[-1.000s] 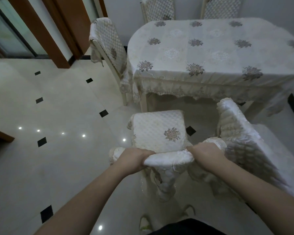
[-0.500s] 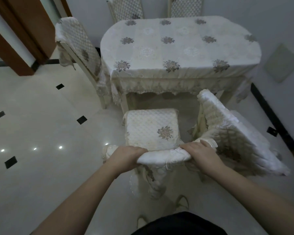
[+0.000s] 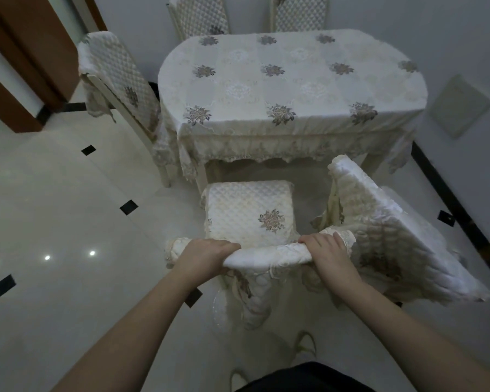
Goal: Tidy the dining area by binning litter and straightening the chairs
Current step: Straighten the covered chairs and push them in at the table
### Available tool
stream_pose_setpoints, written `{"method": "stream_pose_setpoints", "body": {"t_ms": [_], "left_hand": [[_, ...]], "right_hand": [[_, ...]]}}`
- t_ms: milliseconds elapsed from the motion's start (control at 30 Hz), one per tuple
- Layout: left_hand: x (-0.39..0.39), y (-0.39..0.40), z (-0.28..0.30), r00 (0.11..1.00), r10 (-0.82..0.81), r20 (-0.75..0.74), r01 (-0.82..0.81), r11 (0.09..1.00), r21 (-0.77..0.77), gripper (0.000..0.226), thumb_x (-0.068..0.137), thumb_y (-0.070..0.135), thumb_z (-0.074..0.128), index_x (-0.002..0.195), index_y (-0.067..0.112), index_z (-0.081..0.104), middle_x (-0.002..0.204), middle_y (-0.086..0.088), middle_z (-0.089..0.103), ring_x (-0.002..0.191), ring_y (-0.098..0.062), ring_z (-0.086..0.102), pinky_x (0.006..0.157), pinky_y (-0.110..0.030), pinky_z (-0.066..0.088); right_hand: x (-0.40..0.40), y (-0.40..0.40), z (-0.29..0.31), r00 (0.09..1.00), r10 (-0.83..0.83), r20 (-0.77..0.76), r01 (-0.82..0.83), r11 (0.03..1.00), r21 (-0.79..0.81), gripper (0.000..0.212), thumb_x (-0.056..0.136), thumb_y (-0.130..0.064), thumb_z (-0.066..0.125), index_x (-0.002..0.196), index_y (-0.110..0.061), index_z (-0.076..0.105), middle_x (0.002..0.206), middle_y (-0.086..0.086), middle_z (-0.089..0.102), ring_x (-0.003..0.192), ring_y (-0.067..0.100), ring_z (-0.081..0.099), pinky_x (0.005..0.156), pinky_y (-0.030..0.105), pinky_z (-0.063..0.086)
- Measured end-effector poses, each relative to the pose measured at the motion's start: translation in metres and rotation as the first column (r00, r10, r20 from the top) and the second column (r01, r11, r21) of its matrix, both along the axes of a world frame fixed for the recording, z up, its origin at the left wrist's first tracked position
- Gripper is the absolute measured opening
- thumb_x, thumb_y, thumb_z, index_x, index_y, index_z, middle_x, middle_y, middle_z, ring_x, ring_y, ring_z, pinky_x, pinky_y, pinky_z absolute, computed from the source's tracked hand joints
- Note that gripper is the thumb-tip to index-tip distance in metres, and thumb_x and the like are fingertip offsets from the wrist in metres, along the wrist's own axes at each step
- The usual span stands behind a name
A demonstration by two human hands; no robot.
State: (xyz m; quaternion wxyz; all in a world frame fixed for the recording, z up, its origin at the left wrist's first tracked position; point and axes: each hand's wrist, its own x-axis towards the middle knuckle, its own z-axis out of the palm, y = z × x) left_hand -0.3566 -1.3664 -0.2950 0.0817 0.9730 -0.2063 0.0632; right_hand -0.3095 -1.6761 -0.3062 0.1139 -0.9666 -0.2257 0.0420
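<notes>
i see the dining table (image 3: 292, 89) under its flowered cloth at the far side, with the tiled floor (image 3: 54, 222) to its left. the near chair (image 3: 248, 216) faces the table's front edge, seat just short of it. a second chair (image 3: 391, 236) stands tilted just beside its right. my left hand (image 3: 203, 257) and right hand (image 3: 330, 254) both clench the near chair's covered top rail.

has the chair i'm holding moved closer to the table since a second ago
Yes. The held chair has gone forward: the floor gap between its seat front and the table skirt is narrower. Both hands grip its top rail: left hand, right hand.
</notes>
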Motion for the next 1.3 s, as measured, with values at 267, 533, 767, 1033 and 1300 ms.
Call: {"method": "stream_pose_setpoints", "body": {"t_ms": [267, 533, 767, 1033, 1300], "left_hand": [[0.045, 0.010, 0.010, 0.991, 0.028, -0.128, -0.020, 0.998, 0.062, 0.035, 0.072, 0.039, 0.072, 0.105, 0.031, 0.064, 0.088, 0.006, 0.070, 0.080, -0.021, 0.066, 0.058, -0.032, 0.048], [0.101, 0.015, 0.010, 0.983, 0.103, -0.149, -0.085, 0.989, 0.120, 0.025, 0.080, 0.044, 0.061, 0.103, 0.033, 0.061, 0.094, 0.007, 0.068, 0.089, -0.019, 0.064, 0.063, -0.030, 0.042], [0.160, 0.026, 0.009, 0.956, 0.194, -0.219, -0.175, 0.979, 0.102, 0.030, 0.082, 0.038, 0.064, 0.110, 0.029, 0.058, 0.101, 0.005, 0.065, 0.094, -0.022, 0.061, 0.076, -0.037, 0.046], [0.225, 0.037, 0.012, 0.907, 0.318, -0.275, -0.273, 0.943, 0.191, 0.034, 0.084, 0.036, 0.063, 0.117, 0.031, 0.056, 0.108, 0.003, 0.062, 0.105, -0.023, 0.056, 0.089, -0.037, 0.038], [0.265, 0.054, 0.016, 0.893, 0.381, -0.239, -0.323, 0.913, 0.248, 0.026, 0.081, 0.036, 0.066, 0.106, 0.029, 0.062, 0.100, 0.003, 0.066, 0.093, -0.023, 0.060, 0.074, -0.031, 0.035]], "right_hand": [[0.048, 0.022, 0.003, 0.997, -0.061, -0.045, 0.058, 0.996, -0.073, 0.053, 0.081, -0.008, 0.061, 0.126, -0.030, 0.045, 0.120, -0.004, 0.049, 0.121, 0.021, 0.040, 0.113, 0.049, 0.015], [0.108, 0.033, 0.002, 0.995, -0.089, -0.041, 0.084, 0.992, -0.097, 0.042, 0.088, -0.018, 0.060, 0.126, -0.031, 0.045, 0.121, -0.004, 0.049, 0.121, 0.020, 0.040, 0.110, 0.051, 0.019], [0.167, 0.053, 0.005, 0.997, -0.063, -0.042, 0.060, 0.996, -0.066, 0.051, 0.085, -0.009, 0.059, 0.127, -0.031, 0.041, 0.124, -0.002, 0.046, 0.124, 0.022, 0.038, 0.111, 0.056, 0.015], [0.230, 0.073, 0.011, 0.996, -0.053, -0.068, 0.050, 0.997, -0.055, 0.052, 0.086, -0.008, 0.056, 0.130, -0.031, 0.040, 0.125, -0.001, 0.044, 0.126, 0.023, 0.036, 0.112, 0.058, 0.013], [0.269, 0.096, 0.019, 0.995, -0.049, -0.086, 0.044, 0.997, -0.064, 0.059, 0.084, 0.004, 0.048, 0.132, -0.028, 0.039, 0.129, 0.004, 0.043, 0.129, 0.026, 0.033, 0.111, 0.062, 0.011]]}}
